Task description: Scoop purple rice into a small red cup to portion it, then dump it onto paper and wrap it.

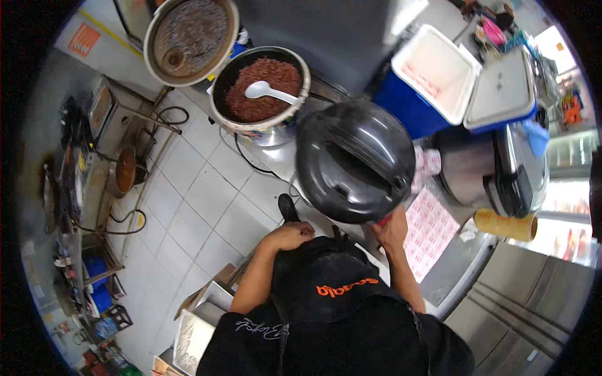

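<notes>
My right hand [391,230] is at the near edge of a closed black appliance lid [355,162], beside a small red part; its grip is partly hidden. My left hand [294,235], fingers curled, rests by the front of my black apron [324,277]; whether it holds anything is unclear. Beyond the lid, an open round pot holds reddish-brown grain-like food [265,80], with a white plastic spoon [270,91] lying on it. Left of that pot, another round vessel holds dark brown liquid [190,35] with a bubbly surface.
At the right are a blue cooler box [409,103], a dark lidded cooker [470,164], printed pink-and-white paper [430,232] and a yellow roll [505,225]. Metal equipment and loose cables [171,117] line the left. A white bin [193,338] stands low beside me on the tiled floor [207,188].
</notes>
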The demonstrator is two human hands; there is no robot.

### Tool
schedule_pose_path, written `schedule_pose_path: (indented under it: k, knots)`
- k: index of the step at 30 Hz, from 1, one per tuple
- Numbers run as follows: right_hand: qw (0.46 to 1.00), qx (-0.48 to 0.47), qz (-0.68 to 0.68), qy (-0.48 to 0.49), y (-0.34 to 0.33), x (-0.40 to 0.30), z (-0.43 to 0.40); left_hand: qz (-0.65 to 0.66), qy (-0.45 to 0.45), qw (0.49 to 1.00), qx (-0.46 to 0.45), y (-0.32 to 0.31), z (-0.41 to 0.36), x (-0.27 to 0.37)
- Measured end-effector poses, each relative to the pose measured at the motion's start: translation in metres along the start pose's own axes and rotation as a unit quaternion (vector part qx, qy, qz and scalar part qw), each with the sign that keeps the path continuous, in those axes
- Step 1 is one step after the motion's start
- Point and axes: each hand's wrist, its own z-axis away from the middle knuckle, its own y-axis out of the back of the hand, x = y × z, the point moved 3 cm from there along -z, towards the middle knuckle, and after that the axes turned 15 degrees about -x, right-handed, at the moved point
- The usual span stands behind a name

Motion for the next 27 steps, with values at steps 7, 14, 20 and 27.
schedule_pose_path:
  k: [7, 14, 20, 27]
  knots:
    - [0.945, 0.229, -0.233, -0.014, 0.175, -0.111, 0.063, 0.152, -0.251, 0.943, -0.160, 0.087, 0.097, 0.098]
    - [0.934, -0.067, 0.028, 0.349, 0.126, -0.372, -0.018, 0.376, -0.479, 0.786, 0.106, 0.148, 0.103, 0.103]
    - [0.923, 0.019, 0.241, 0.299, 0.108, -0.411, -0.168, 0.603, -0.443, 0.599, 0.285, 0.192, 0.098, 0.014]
    - [0.913, -0.108, 0.357, 0.168, 0.064, -0.391, -0.260, 0.580, -0.441, 0.576, 0.371, 0.233, 0.112, -0.029]
